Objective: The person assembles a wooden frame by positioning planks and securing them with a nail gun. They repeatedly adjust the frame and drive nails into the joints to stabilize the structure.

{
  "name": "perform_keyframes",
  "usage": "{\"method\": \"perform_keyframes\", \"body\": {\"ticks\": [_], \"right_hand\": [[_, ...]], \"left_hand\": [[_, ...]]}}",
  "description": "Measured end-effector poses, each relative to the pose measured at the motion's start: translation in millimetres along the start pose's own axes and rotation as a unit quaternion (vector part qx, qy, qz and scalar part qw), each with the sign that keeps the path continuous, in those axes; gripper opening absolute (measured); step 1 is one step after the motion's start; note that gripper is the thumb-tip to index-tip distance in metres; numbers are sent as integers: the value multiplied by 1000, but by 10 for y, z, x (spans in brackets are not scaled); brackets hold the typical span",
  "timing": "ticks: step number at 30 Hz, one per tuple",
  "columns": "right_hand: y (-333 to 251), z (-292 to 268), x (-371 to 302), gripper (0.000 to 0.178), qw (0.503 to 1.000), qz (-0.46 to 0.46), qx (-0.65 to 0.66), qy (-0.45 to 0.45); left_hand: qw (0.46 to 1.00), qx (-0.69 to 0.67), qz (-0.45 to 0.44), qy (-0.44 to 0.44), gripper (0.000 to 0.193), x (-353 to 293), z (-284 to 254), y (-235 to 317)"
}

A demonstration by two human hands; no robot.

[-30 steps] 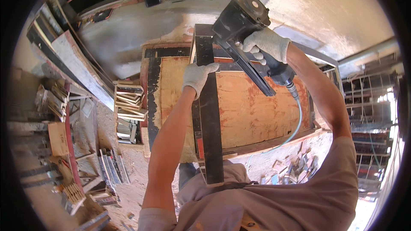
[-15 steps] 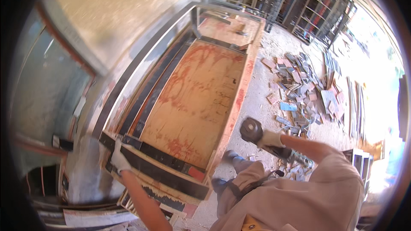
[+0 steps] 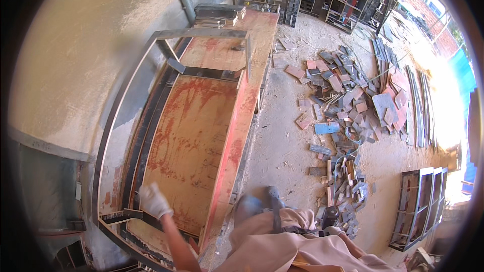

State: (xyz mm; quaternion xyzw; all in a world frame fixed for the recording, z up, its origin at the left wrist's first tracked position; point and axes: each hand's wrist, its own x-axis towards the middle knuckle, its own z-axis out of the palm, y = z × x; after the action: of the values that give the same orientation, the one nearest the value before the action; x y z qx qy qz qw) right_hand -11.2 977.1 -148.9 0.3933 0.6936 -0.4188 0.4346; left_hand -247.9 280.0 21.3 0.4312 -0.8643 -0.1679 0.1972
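Observation:
My left hand (image 3: 154, 200), in a white glove, hovers over or rests against the near end of the long wooden frame (image 3: 104, 136). Motion smears its fingers, and contact cannot be made out. This dark-faced frame with pale edges lies over the left side of the low workbench, near a short crosspiece (image 3: 132, 213). Beneath it shows the bench's red-stained plywood panel (image 3: 189, 136). Low beside my body, my right hand (image 3: 334, 230), also gloved, grips a dark nail gun (image 3: 330, 215), mostly hidden by my clothing.
A plastered wall (image 3: 91, 60) runs along the bench's left. Scrap wood pieces (image 3: 348, 85) lie heaped on the floor at right, with a thin hose (image 3: 355, 143) among them. A smaller slatted frame (image 3: 418, 206) stands farther right. Stacked boards (image 3: 217, 14) sit at the bench's far end.
My left hand has left the near corner of the frame and moved inward. My right hand has lowered the nail gun toward my body. The view has turned rightward.

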Motion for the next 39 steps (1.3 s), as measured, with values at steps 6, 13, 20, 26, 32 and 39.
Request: {"method": "perform_keyframes", "body": {"ticks": [6,13,20,26,32,39], "right_hand": [[-1582,-236,166,18,957,84,279,5],[-3892,-822,619,16,981,-89,110,132],[-6779,-1474,1394,31,936,-239,-153,206],[-9591,-1635,2726,41,843,-325,-338,264],[-11710,-1447,4602,66,805,-320,-370,335],[-12148,-710,4613,84,727,-347,-463,370]], "left_hand": [[929,-214,302,-16,47,259,1697,2255],[781,-280,558,-15,60,1285,2577,4842],[718,-90,675,-146,53,1415,3487,5745],[737,-179,636,-145,32,1430,3503,5785],[752,-142,619,-177,29,1456,3374,5889],[790,-49,570,-221,15,1278,3375,5882]]}}
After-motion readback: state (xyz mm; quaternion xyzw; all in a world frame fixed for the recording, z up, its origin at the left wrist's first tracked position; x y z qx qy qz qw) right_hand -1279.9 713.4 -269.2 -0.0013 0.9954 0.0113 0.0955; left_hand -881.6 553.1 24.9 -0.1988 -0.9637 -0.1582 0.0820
